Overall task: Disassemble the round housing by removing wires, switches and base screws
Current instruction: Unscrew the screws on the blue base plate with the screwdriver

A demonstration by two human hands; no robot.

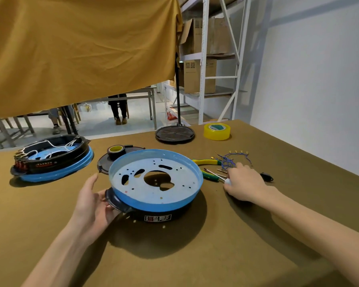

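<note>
1. Left hand (93,200) holds the black side handle of the housing (155,183), fingers curled under the handle's rim, thumb raised beside the blue wall.
2. Right hand (244,183), well to the right of the housing, rests knuckles-up on the tools; something small and white shows beneath its fingers, but whether it grips it cannot be told.
3. Housing: round, blue-walled, on a black base; it sits at the middle of the olive table (174,255), its pale perforated plate facing up.
4. Tools lie just right of the housing: yellow-handled pliers (205,161) and green screwdrivers (210,176).
5. Blue wires (234,159) with brass terminals lie beyond the right hand; a black switch (267,176) lies to its right.
6. Black cover (104,164) lies behind the housing, with a black tape roll (115,151) on it.
7. Second housing (52,158), still wired, sits far left.
8. Yellow tape roll (217,131) and a black stand base (175,134) stand at the table's far edge.
</note>
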